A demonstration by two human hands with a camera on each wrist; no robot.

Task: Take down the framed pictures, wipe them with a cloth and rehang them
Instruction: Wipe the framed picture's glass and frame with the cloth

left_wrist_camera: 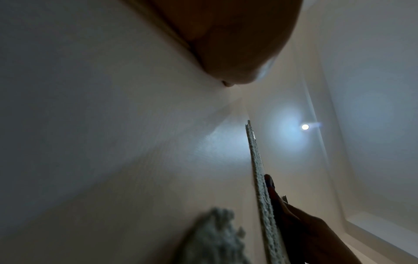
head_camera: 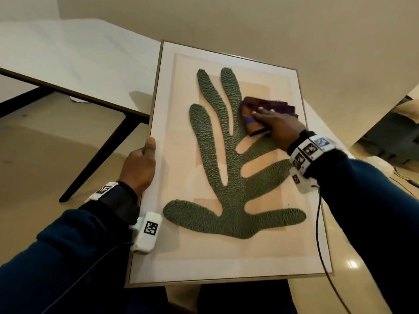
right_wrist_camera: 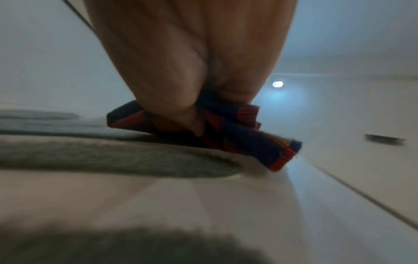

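A large framed picture (head_camera: 172, 264) with a thin metal-coloured frame and a raised green branching shape (head_camera: 229, 184) lies tilted in front of me. My left hand (head_camera: 141, 164) grips its left edge, thumb over the frame; the left wrist view shows that thumb (left_wrist_camera: 235, 44) against the picture's pale face (left_wrist_camera: 113, 125). My right hand (head_camera: 275, 126) presses a folded dark blue and red cloth (head_camera: 251, 109) onto the upper right of the picture, beside the green arms. In the right wrist view the fingers (right_wrist_camera: 172, 71) pinch the cloth (right_wrist_camera: 237, 135) against the green relief (right_wrist_camera: 113, 155).
A white table (head_camera: 68, 60) with black legs stands at the left, its corner close to the picture's left edge. A pale wall (head_camera: 272, 23) fills the back. Dark objects (head_camera: 390, 137) sit on the glossy floor at the right. A cable (head_camera: 322, 245) hangs from my right wrist.
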